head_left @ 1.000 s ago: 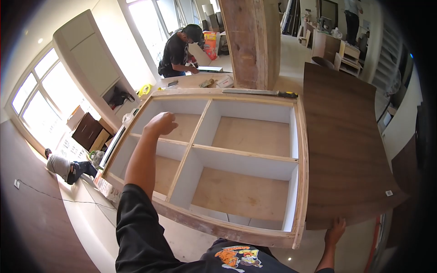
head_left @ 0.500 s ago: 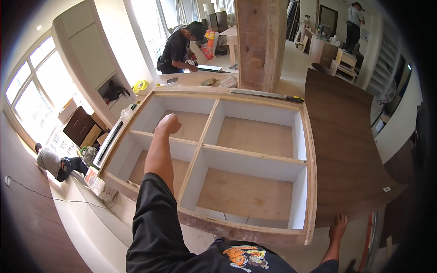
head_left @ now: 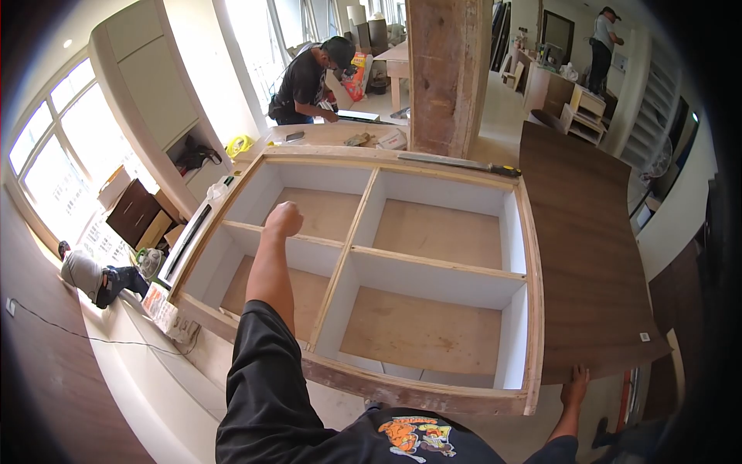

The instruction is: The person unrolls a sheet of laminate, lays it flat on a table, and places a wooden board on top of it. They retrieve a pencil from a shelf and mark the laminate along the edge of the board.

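My left hand (head_left: 284, 220) is closed in a fist over the far-left part of a wooden frame (head_left: 533, 340). Anything inside those fingers is hidden. The frame has white inner walls and is divided into several compartments with a brown board beneath. At the lower right, my right hand (head_left: 575, 383) grips the near edge of a large dark-brown wood-grain panel (head_left: 583, 255), which stands bowed beside the frame and bears a small white label. Along the far rail of the frame lies a handsaw (head_left: 464, 164) with a yellow and black handle.
A bare wooden post (head_left: 444, 77) rises beyond the frame. Behind it, a person in black (head_left: 303, 85) works at a bench with a tool. Another person (head_left: 601, 46) stands at the far right, and one (head_left: 85, 271) crouches at left. Yellow tape (head_left: 239, 145) lies near the frame's far-left corner.
The panel's near-right corner has shifted left, with my right hand still at its edge. My left fist stays over the frame. The whole view has shifted slightly.
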